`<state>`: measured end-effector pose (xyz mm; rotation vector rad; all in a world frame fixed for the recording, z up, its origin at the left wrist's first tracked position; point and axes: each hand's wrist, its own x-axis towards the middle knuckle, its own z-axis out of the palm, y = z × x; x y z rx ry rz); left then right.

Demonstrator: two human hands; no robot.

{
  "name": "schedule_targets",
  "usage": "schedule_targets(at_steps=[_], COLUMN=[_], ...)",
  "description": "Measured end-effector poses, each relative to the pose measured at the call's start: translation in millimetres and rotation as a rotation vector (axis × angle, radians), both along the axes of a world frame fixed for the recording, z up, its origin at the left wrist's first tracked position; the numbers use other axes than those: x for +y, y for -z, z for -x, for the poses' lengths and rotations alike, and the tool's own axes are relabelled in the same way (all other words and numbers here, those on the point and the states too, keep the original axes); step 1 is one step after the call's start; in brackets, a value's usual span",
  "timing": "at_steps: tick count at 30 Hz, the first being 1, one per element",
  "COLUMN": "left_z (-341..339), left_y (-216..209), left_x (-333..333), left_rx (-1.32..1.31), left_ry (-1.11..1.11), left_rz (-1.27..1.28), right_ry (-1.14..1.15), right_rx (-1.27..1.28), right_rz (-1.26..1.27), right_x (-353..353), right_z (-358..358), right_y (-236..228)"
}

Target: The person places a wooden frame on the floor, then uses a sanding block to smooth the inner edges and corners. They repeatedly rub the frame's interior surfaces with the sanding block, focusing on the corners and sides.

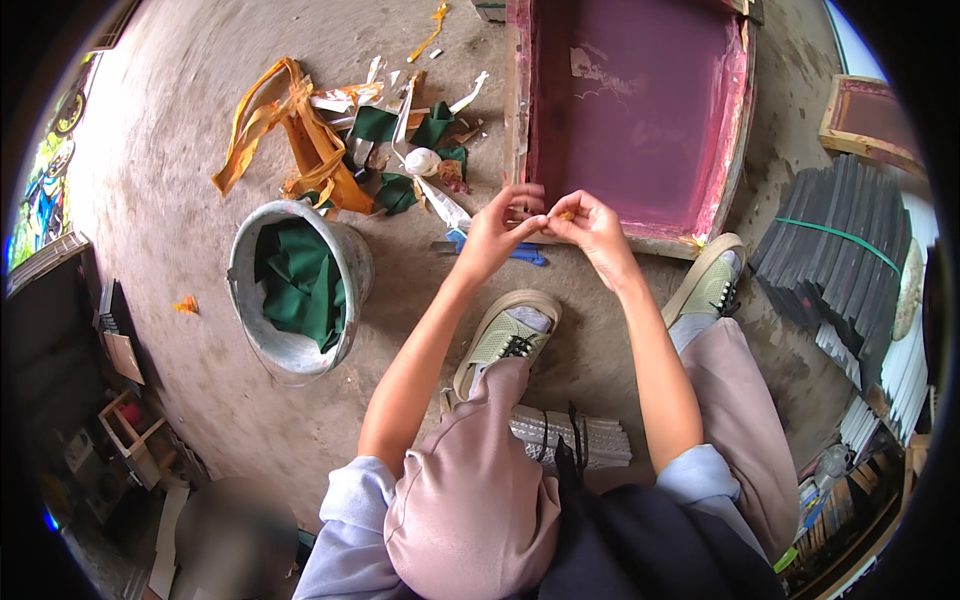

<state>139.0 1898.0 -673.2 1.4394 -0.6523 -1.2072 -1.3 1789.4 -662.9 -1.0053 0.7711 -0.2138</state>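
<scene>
Floor: grey-brown concrete, worn and stained, serving as the work area. To the right, a bundle of dark sheets bound with a green band; beyond it, a smaller wooden frame. Left of centre, loose scraps: orange strips, white strips, green cloth pieces, a rounded white lump. One small orange scrap lies apart, left of the bucket.

Hands: both forearms stretched forward from the lower edge, sleeves rolled, hands meeting above the near edge of the large frame. Right hand: grip pinched on a small orange-brown piece, held between thumb and fingers. Left hand: fingers curled and blurred, thumb at the right fingertips; cannot tell whether its grip holds anything.

Containers: one grey bucket, rim whitened, holding crumpled dark green cloth. One large frame, wooden, pink-stained, flat on the floor, spanned by purple mesh with a pale patch.
</scene>
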Motion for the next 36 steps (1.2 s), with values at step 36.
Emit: schedule_targets(at_steps=[36], left_z=[-41], left_y=[15], left_x=[-74], left_rx=[-1.474], left_ry=[1.243], left_rz=[0.181], right_ry=[-0.129], right_rx=[0.322], right_rz=[0.634], right_x=[-19], right_z=[1], right_y=[59])
